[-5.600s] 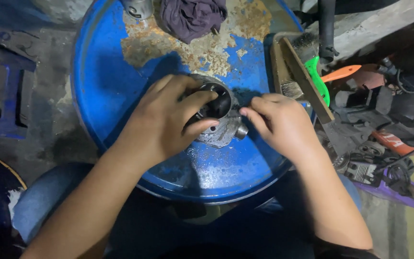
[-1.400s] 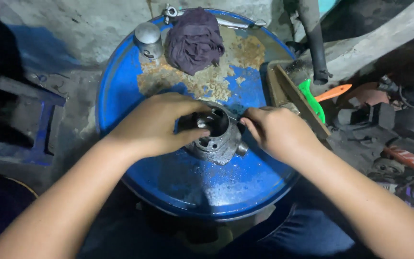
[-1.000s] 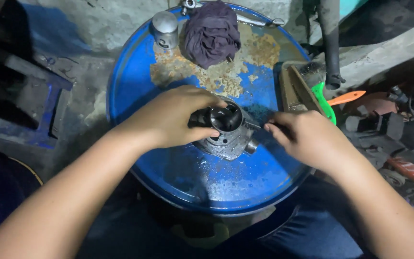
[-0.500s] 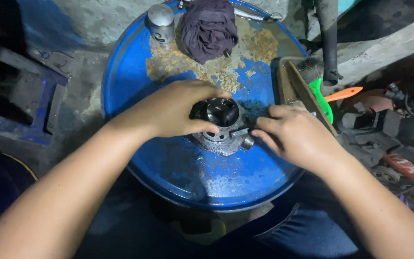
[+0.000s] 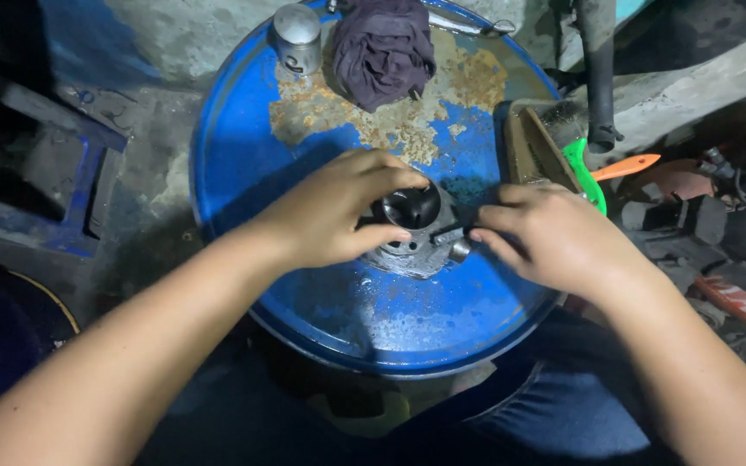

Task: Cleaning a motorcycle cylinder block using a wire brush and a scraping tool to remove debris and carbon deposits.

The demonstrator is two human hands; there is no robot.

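**Hands steadying and working a metal cylinder on a blue drum top**

Both hands are closed on the work: the left hand [image 5: 338, 211] is clamped over the rim of the grey metal cylinder [image 5: 414, 231], while the right hand [image 5: 554, 237] pinches a small dark tool [image 5: 449, 233] against its side. A fitting or prising step appears to be in hand; a firm hold and fine pressure seem called for next. The cylinder is seen upright, dull grey, with a dark bore, resting mid-way on the rusted blue drum top [image 5: 373, 311].
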